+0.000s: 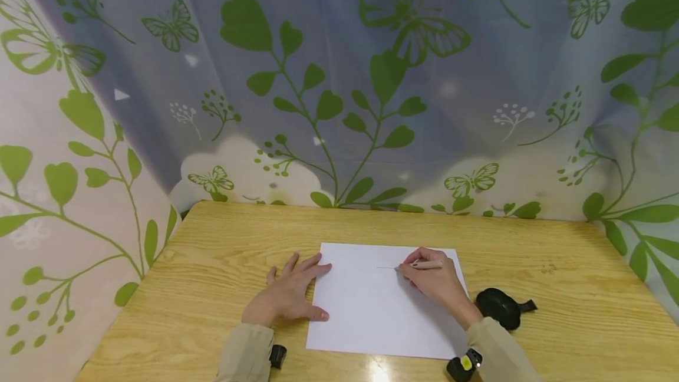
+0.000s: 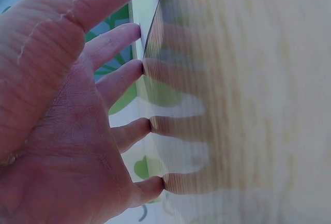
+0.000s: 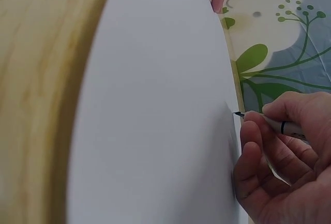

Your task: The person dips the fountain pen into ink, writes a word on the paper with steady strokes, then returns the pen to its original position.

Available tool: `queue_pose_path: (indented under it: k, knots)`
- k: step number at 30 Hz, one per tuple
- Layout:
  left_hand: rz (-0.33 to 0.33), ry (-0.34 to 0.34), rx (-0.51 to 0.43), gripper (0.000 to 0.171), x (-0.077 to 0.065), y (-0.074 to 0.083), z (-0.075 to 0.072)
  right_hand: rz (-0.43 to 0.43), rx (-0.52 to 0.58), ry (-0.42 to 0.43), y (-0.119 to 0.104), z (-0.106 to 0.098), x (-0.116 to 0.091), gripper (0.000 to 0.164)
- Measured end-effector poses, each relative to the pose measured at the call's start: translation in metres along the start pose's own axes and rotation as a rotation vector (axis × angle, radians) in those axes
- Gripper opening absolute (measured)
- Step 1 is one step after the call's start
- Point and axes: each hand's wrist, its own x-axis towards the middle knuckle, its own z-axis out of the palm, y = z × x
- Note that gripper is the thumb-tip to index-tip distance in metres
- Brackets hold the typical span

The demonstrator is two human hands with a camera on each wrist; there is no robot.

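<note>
A white sheet of paper [image 1: 366, 311] lies on the wooden table, with one short thin dark line near its upper middle. My right hand [image 1: 434, 279] pinches a light-coloured pen [image 1: 432, 264], its tip at the right end of that line. In the right wrist view the pen [image 3: 292, 129] shows a dark ring and a dark pointed tip close to the paper [image 3: 155, 105]. The left hand [image 1: 289, 293] is spread at the sheet's left edge, thumb and index fingertip on the paper. Its other fingertips touch the wood in the left wrist view, where the palm [image 2: 67, 125] faces the camera.
Right of the paper, beside my right wrist, sits a black oval case [image 1: 498, 308] with a short strap. A curtain [image 1: 339, 75] with green leaves and butterflies hangs behind the table [image 1: 254, 229] and down both sides. Each wrist wears a small black device.
</note>
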Motion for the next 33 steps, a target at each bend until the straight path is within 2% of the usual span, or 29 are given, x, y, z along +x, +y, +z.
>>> queue_pose_path:
  k: [10,26,33]
  knots:
    - [-0.002,-0.004,-0.001,0.09,-0.0009,0.0003,0.0002,0.008,0.045,-0.011,0.0014,-0.0032,-0.0026,0.013]
    - [-0.005,-0.011,-0.016,0.09,-0.0012,0.0018,-0.0026,-0.002,0.019,-0.002,0.003,-0.0073,-0.0037,0.014]
    - [-0.006,-0.001,-0.021,0.089,-0.0006,0.0009,-0.0007,-0.034,0.016,0.007,0.005,-0.0087,-0.0043,0.012]
